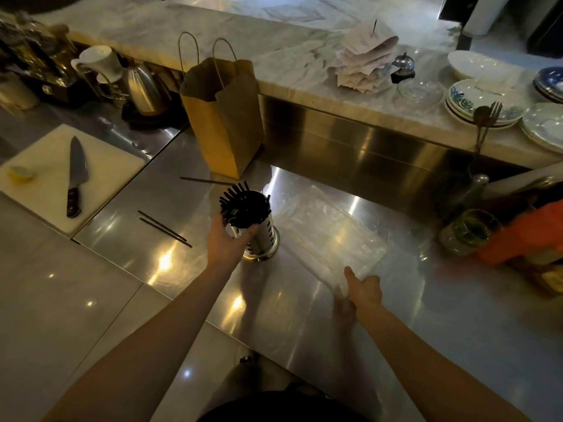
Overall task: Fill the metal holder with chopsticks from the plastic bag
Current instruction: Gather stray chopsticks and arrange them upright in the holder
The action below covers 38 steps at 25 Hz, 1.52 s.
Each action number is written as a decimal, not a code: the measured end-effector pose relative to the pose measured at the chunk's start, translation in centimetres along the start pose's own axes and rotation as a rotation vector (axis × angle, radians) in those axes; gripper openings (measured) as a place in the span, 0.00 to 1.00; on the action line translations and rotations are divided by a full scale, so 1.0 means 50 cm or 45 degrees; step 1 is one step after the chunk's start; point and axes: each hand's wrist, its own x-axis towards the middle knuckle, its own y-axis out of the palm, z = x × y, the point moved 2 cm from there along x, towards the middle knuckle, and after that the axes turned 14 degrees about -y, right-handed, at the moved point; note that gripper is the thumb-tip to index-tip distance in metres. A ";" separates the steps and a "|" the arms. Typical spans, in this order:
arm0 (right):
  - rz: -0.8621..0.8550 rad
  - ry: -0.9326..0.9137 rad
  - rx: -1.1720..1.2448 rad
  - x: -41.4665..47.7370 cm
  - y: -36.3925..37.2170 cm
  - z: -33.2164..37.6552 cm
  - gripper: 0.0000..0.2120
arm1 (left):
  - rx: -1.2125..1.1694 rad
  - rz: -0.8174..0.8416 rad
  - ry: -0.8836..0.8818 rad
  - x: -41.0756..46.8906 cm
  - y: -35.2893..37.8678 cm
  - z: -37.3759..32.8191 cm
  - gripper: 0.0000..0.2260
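The metal holder [265, 231], packed with black chopsticks [240, 205], stands on the steel counter [426, 300]. The curled fingers of the left hand [227, 240] wrap its near side. Just right of those fingers lies the flattened plastic bag [329, 236]. The right hand [364, 289] pinches its near corner, thumb on top. Left of the left fingers lie two loose chopsticks [164, 228], and beyond the fingers stands a paper bag [224, 117].

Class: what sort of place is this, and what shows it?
Probably a restaurant kitchen: a stainless-steel worktop, a spike of paper order slips beside a metal counter bell, and stacked white and patterned plates.
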 end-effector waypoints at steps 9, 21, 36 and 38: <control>0.281 -0.940 -0.105 -0.046 0.029 0.152 0.37 | -0.031 0.076 -0.044 -0.014 0.003 0.001 0.36; 0.557 -1.495 -0.344 -0.175 0.212 0.462 0.35 | -0.013 0.110 -0.189 0.089 -0.169 0.087 0.24; 0.883 -1.164 -1.227 0.020 0.707 0.600 0.19 | 0.922 0.349 0.468 0.471 -0.344 0.195 0.09; 0.887 -1.141 -1.340 0.055 0.744 0.584 0.22 | 1.082 0.411 0.610 0.493 -0.353 0.207 0.09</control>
